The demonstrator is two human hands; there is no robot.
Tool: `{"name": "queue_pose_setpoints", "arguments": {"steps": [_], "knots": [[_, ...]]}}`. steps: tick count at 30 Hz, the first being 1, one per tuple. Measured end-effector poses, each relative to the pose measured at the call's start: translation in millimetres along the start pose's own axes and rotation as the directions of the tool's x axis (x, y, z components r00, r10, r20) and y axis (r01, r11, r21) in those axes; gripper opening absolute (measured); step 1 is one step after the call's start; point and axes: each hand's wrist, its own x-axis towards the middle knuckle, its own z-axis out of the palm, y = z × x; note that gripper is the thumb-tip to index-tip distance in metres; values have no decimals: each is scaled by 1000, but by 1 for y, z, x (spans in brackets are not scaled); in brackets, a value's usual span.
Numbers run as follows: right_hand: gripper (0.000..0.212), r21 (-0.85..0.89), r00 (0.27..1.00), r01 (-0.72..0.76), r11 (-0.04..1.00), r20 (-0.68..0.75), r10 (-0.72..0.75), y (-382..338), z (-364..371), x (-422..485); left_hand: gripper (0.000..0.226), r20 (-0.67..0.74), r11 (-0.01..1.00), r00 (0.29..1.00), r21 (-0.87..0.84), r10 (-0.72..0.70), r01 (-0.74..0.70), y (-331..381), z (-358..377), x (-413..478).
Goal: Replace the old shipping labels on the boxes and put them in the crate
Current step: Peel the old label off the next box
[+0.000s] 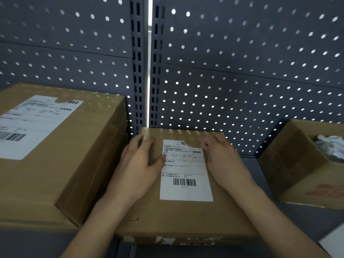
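Reaching in from the bottom edge, 2 bare forearms lead to hands on a flat cardboard box [186, 216], which lies on a grey shelf [297, 220] in the middle of the view. A white shipping label [186, 172] with a barcode is stuck on the box top, and its upper edge is torn.

The left hand [141, 161] lies flat on the cardboard, fingers straight and spread, with the thumb touching the label's left edge. The right hand [221, 159] sits at the label's torn upper right corner with its fingers curled. I cannot tell whether they pinch the paper.

Just beside this box on the left stands a taller cardboard box [74, 164] bearing its own large label [31, 123], also torn at the top. Apart on the right is an open carton [297, 174] holding crumpled white paper [331, 146]. Behind everything rises a dark perforated back panel [242, 71].
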Motion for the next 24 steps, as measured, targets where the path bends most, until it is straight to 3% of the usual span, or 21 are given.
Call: {"name": "queue_pose_setpoints", "arguments": {"steps": [5,15,21,24], "knots": [[14,12,1000,12,1000,-28,-12,5,2,0,62,17,999,1000,41,12,-13,3,0,-2],[17,-176,999,44,983,5,-44,6,9,6,65,-17,998,1000,66,-9,11,-2,6,0],[21,57,996,11,998,-92,-6,6,5,2,66,-25,998,1000,66,-6,7,-1,6,0],[10,49,994,0,999,-109,6,11,8,1,66,-24,998,1000,64,-8,10,-1,6,-1]]}}
